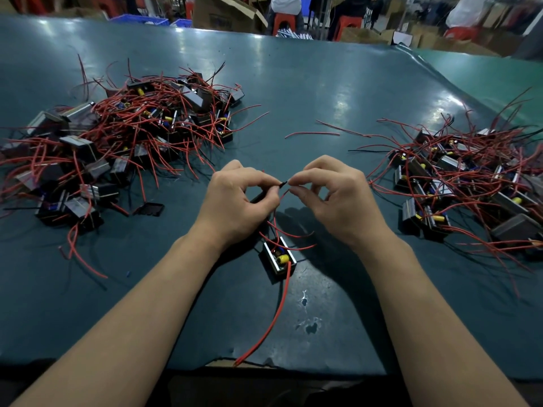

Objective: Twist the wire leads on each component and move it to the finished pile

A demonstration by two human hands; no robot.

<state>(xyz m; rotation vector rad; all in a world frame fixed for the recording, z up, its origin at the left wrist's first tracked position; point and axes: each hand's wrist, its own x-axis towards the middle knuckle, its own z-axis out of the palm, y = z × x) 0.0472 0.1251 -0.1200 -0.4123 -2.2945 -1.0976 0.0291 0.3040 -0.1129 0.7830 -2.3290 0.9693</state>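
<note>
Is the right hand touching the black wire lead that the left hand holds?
Touching. The head view shows the right hand pinching the tip of the black wire lead that the left hand holds.

Dim overhead light leaves pale glare patches across the desk (293,92). Soft shadows fall beneath both hands. Wide-angle distortion bends the edges; the background is blurred.

1. No text, label, brand, number or sign can be read anywhere in the head view.
2. The components (278,257) and the two piles carry no legible marking (their faces show only plain black and metal surfaces).
3. The cardboard boxes (226,11) beyond the far edge of the worktop (323,92) show dark patches that may be print, too blurred to tell.
</note>
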